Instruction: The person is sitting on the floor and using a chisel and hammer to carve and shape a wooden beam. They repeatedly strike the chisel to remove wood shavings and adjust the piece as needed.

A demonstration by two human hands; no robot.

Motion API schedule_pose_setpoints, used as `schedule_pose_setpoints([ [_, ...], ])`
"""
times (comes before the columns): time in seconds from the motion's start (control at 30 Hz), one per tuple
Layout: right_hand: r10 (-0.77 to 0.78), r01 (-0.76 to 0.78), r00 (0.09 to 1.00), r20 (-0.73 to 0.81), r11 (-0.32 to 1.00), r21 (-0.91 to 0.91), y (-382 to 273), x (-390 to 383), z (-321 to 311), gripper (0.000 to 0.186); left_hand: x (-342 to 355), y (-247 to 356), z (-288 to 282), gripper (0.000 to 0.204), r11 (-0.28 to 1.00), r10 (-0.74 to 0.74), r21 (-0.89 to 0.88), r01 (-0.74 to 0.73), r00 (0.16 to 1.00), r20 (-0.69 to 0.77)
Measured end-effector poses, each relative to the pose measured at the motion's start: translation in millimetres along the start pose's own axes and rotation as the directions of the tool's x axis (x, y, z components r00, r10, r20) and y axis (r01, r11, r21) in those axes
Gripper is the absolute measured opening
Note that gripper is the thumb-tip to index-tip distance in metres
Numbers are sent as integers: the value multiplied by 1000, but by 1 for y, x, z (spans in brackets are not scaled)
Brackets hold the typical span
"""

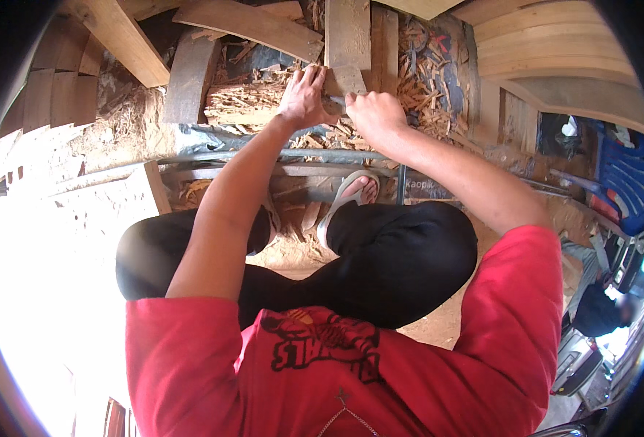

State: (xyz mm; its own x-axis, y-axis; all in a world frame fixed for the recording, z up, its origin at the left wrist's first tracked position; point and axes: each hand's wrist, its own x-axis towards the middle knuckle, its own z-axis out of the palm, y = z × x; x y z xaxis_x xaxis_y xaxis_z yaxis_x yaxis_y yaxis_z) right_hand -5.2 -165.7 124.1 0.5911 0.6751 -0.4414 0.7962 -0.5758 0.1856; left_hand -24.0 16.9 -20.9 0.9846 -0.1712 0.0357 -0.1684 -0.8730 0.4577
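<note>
My left hand [307, 100] lies with its fingers spread at the near end of the wood, beside a heap of chips. Close to its right, my right hand [375, 115] is closed in a fist. A short greyish sliver shows between the two hands; whether it is a blade or part of a tool, I cannot make out. Past my hands, an upright wooden plank [348, 36] runs away from me, with a small pale wood block [346, 78] at its near end. Split wood chips [242, 102] lie to the left of my left hand.
A slanting board [253, 28] and a grey-brown board [191, 76] lie at the far left. A metal bar [227, 155] crosses in front of my feet. Stacked curved-looking planks [555, 47] and a blue plastic chair [622, 175] stand right. Another person [598, 309] is at the right edge.
</note>
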Motion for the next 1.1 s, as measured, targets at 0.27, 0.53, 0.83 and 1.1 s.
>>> schedule_pose_setpoints([
  [0.27, -57, -8, 962, 267, 972, 235, 56, 18, -16, 39, 12, 5, -19, 133, 999, 18, 34, -22, 994, 104],
  [0.53, -286, -716, 677, 678, -44, 697, 71, 1, 12, 19, 20, 5, -13, 135, 984, 148, 85, -158, 983, 110],
  [0.83, 51, -61, 993, -102, 993, -103, 32, -17, 15, 20, 33, 7, -20, 136, 987, 77, 118, -111, 962, 263],
  [1.1, 72, -460, 817, 572, 678, 573, 92, -55, -5, 58, 17, -8, -4, 122, 981, 176, -98, -169, 982, 67],
])
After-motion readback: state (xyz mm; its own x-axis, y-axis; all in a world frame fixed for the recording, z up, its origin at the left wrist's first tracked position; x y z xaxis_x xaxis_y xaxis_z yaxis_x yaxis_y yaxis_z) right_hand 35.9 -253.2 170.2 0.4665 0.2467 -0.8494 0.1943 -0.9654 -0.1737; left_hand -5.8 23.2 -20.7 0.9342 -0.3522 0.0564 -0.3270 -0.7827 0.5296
